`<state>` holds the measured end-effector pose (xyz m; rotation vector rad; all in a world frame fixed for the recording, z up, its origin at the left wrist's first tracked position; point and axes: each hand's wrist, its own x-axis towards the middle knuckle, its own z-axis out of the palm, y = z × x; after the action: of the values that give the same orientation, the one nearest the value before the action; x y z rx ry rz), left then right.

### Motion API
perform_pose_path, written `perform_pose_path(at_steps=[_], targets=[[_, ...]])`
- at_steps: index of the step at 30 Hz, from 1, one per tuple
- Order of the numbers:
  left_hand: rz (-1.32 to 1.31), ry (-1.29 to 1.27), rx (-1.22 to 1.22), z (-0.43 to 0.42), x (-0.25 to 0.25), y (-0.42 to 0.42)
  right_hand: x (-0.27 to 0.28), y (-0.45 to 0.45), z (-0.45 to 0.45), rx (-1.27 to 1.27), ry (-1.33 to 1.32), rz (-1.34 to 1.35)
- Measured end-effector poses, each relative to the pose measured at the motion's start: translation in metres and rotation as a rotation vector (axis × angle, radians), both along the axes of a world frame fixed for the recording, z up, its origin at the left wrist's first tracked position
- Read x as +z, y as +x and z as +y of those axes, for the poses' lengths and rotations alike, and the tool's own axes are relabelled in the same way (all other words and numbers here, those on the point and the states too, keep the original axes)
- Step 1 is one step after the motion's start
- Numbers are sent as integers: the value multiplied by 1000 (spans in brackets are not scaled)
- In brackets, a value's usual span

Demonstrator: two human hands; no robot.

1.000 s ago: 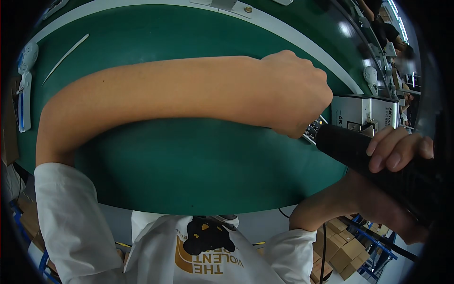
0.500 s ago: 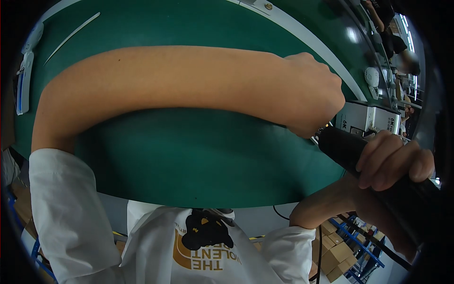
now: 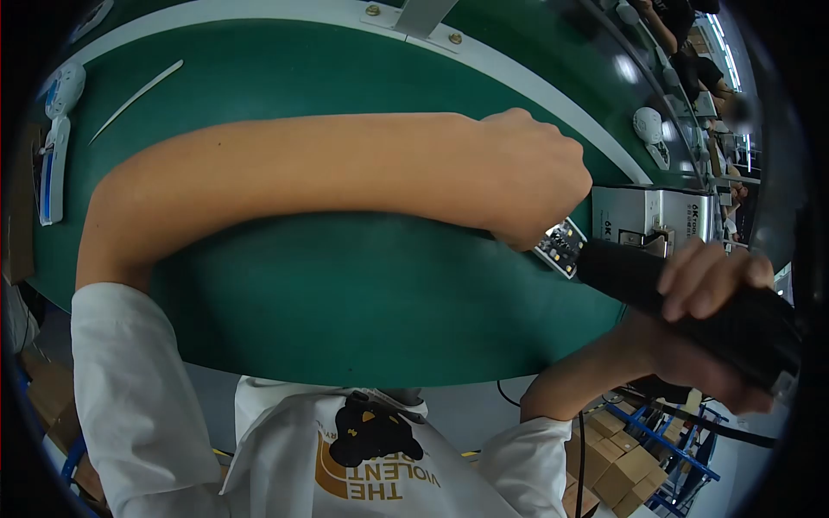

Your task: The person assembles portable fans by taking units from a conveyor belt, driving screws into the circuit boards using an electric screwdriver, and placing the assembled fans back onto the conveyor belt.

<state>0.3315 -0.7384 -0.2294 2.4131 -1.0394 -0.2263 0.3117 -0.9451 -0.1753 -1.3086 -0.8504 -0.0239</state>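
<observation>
My left arm reaches across the table, and my left hand (image 3: 544,180) is closed with its knuckles up. Its hidden fingertips pinch a small circuit board (image 3: 561,248) dotted with bright components. From the right, my right hand (image 3: 712,302) wraps round a thick black hand tool (image 3: 630,269), whose exact kind I cannot make out. The tool's narrow end meets or overlaps the right edge of the board; whether they touch is unclear.
Under my arms is a green table (image 3: 345,293). Behind the tool stands a printed silver-white box (image 3: 626,210). A thin white strip (image 3: 136,99) and a white-and-blue device (image 3: 54,164) lie at left. Cardboard boxes (image 3: 617,462) are below right; people are in the far right background.
My left hand has shifted left and slightly down in view, and much more of the circuit board shows. The black tool is still at the board, tilted a little less steeply.
</observation>
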Motion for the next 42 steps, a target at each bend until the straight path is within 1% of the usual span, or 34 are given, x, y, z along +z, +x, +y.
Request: perform_pose_path(at_steps=[1, 3, 5, 6, 8, 10, 12, 16, 21, 24, 28, 31, 33, 37, 39, 42], targets=[[-9, 35, -12, 3, 2, 0, 1, 3, -4, -3, 8, -15], [-24, 61, -41, 11, 6, -2, 7, 4, -13, -124, -36, -60], [43, 254, -29, 19, 14, -5, 16, 1, -28, -274, -82, -118], [24, 253, -54, 19, 11, -7, 21, 0, -36, -352, -103, -144], [-40, 171, -77, 16, 2, -15, 27, 1, -48, -501, -142, -190], [1, 181, -104, 9, 1, -17, 30, 11, -55, -630, -179, -222], [-29, 182, -141, 5, -6, -17, 28, 18, -60, -699, -193, -229], [-51, 190, -128, 0, -7, -18, 29, 10, -68, -650, -173, -210], [-55, 157, -91, -2, -10, -18, -8, -4, -22, -614, -134, -171], [-16, 196, -86, -3, -7, -18, -16, -4, -13, -584, -119, -154], [13, 231, -75, -5, -5, -18, -16, 1, -17, -524, -108, -145], [-32, 228, -83, -3, -5, -17, -16, 3, -14, -477, -90, -145], [27, 226, -74, -5, -5, -18, -18, 6, -13, -445, -87, -130], [7, 211, -78, -6, -5, -16, -14, 12, -15, -389, -76, -133], [70, 237, -71, -7, -3, -15, -16, 14, -9, -354, -66, -135], [-15, 216, -74, -6, -6, -17, -12, 10, -9, -314, -52, -147]])
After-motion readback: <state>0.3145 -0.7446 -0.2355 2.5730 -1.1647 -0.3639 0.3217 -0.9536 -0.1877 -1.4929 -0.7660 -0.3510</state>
